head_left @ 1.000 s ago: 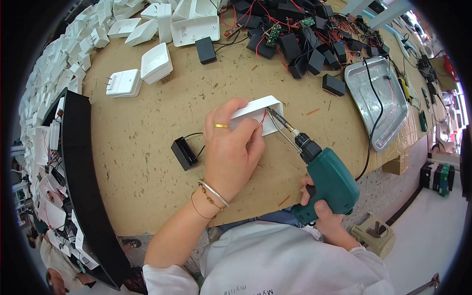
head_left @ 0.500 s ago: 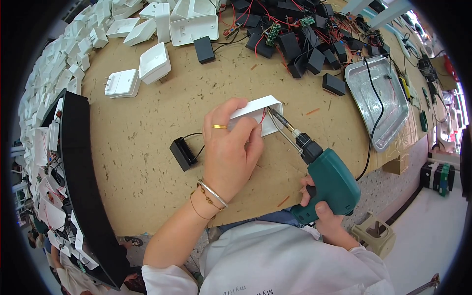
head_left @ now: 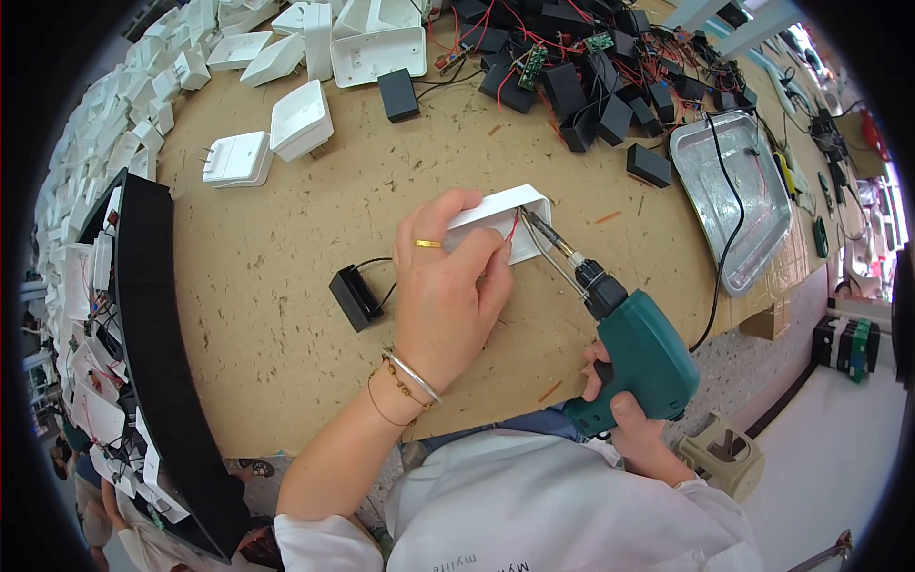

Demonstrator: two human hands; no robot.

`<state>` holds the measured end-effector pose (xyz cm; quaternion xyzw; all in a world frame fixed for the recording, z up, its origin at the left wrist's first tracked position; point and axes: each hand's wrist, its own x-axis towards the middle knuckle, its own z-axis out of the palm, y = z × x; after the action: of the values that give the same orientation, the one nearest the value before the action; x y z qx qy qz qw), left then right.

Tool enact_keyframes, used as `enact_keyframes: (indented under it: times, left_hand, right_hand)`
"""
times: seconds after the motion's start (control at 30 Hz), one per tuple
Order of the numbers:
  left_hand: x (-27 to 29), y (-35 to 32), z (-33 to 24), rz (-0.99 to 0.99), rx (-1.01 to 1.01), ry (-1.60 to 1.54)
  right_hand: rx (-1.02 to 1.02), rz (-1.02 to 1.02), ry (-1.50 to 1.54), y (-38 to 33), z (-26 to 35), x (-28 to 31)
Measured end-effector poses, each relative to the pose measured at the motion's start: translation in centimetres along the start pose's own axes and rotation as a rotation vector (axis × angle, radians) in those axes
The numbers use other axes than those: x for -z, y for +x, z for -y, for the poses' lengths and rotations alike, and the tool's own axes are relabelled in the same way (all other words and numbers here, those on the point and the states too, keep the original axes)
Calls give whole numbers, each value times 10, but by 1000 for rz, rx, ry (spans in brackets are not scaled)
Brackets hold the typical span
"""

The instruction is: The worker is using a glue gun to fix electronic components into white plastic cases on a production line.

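My left hand (head_left: 448, 272) is closed around a white plastic housing (head_left: 505, 203), tilted over the table. Its thumb and forefinger are pinched beside a red wire (head_left: 516, 227) that runs into the housing. My right hand (head_left: 633, 424) grips a green pistol-shaped soldering gun (head_left: 648, 348), with fingers at the black trigger. The gun's hot tip and thin metal feed tube reach into the housing's right end, by the wire; the exact contact point is too small to make out. Left of my wrist lies an open black case (head_left: 355, 297) with a black cable passing under my hand.
White housings (head_left: 379, 59) pile up at the far left. Black cases with red wires and green circuit boards (head_left: 532, 67) heap at the far side. A metal tray (head_left: 734, 205) sits right, crossed by a black cord. A black-walled bin (head_left: 152, 315) edges the left.
Both hands and the soldering gun hold nearly the same place. The red wire at the housing has shifted very slightly to the right.
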<state>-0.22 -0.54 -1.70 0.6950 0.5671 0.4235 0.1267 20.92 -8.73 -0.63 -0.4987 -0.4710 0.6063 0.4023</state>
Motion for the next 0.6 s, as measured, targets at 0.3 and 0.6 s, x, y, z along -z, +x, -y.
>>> enact_keyframes:
  times: [0.3, 0.6]
  left_hand:
    - [0, 0, 2, -3, -5, 25]
    - [-2, -1, 0, -3, 20, 14]
  right_hand:
    - [14, 17, -11, 0, -1, 0]
    - [6, 6, -7, 0, -1, 0]
